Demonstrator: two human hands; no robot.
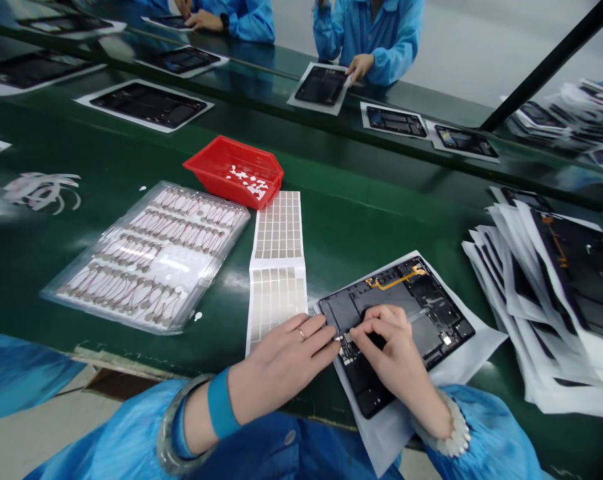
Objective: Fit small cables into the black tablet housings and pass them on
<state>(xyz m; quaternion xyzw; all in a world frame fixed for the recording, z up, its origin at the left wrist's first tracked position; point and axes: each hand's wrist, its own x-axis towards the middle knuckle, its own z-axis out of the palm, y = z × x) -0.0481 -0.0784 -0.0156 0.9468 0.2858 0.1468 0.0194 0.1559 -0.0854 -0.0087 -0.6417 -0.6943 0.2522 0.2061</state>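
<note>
A black tablet housing (391, 307) with an orange flex cable (396, 279) lies on a white sheet (474, 347) at the table's front. My left hand (281, 360) is flat with its fingers stretched out, their tips at the housing's left edge. Over the housing, my right hand (388, 340) is closed in a pinch, thumb and forefinger together beside a small circuit board (350, 353). A small pale piece shows at those fingertips; whether they grip it is too small to make out. Left of the housing lies a sheet of grey rectangular stickers (278, 293), partly under my left hand.
A clear tray (146, 260) holds rows of small round parts with thin wires. Behind it sits a red bin (231, 167) with white scraps. Sheeted housings are stacked (541, 313) at right. More housings lie along the line (151, 105), where co-workers in blue sleeves (251, 20) work opposite.
</note>
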